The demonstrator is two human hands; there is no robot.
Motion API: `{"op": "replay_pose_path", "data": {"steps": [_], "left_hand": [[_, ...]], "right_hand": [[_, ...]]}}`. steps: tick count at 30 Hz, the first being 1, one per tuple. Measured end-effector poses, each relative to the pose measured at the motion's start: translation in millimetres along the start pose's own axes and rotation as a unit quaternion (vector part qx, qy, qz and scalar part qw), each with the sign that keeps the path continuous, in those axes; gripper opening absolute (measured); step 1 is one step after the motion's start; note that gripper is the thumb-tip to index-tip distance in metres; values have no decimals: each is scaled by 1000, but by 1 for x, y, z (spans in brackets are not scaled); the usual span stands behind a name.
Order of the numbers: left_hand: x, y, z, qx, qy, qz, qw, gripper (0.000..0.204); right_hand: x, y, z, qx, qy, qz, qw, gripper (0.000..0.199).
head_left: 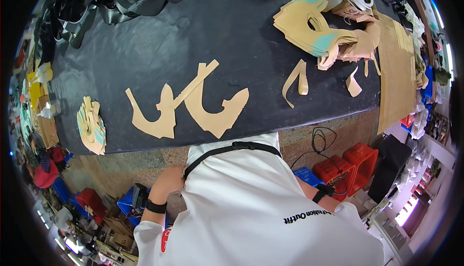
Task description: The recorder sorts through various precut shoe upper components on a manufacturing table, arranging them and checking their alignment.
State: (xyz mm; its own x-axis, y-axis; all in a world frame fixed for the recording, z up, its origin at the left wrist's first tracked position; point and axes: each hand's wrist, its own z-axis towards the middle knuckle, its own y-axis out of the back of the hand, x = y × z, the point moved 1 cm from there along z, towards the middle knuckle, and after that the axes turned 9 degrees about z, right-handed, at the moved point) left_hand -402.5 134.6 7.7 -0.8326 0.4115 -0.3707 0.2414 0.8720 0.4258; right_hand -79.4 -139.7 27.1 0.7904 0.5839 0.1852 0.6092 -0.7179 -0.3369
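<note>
My left hand (169,181) is down by my waist, off the table's near edge, its fingers hidden against the white shirt. On the other side, a small part of my right hand (306,189) shows beside the shirt; its fingers are out of sight. In front of me on the dark table (212,34) lie two flat tan curved cut pieces, a left one (153,125) and a right one (212,121), which touch at a crossing strip. A fanned stack of small tan and pale-green pieces (92,126) sits at the left.
A thick stack of tan cut pieces with green patches (299,22) lies at the far right. Nearer are a bent tan strip (303,80) and a small offcut (354,85). Cardboard (394,72) borders the table's right. Black items (130,0) line the back; red crates (360,162) stand below.
</note>
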Motion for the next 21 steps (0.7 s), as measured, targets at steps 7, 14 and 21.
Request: {"op": "replay_pose_path", "data": {"steps": [7, 14, 21], "left_hand": [[22, -104, -29, -62, 47, -267, 961, 31], [-13, -106, -45, -126, 160, -291, 935, 30], [-30, -74, -61, -121, 221, -295, 922, 29]], "right_hand": [[7, 12, 10, -15, 5, -87, 996, 28], [24, 19, 14, -5, -10, -183, 983, 27], [36, 23, 15, 17, -28, -296, 955, 26]]}}
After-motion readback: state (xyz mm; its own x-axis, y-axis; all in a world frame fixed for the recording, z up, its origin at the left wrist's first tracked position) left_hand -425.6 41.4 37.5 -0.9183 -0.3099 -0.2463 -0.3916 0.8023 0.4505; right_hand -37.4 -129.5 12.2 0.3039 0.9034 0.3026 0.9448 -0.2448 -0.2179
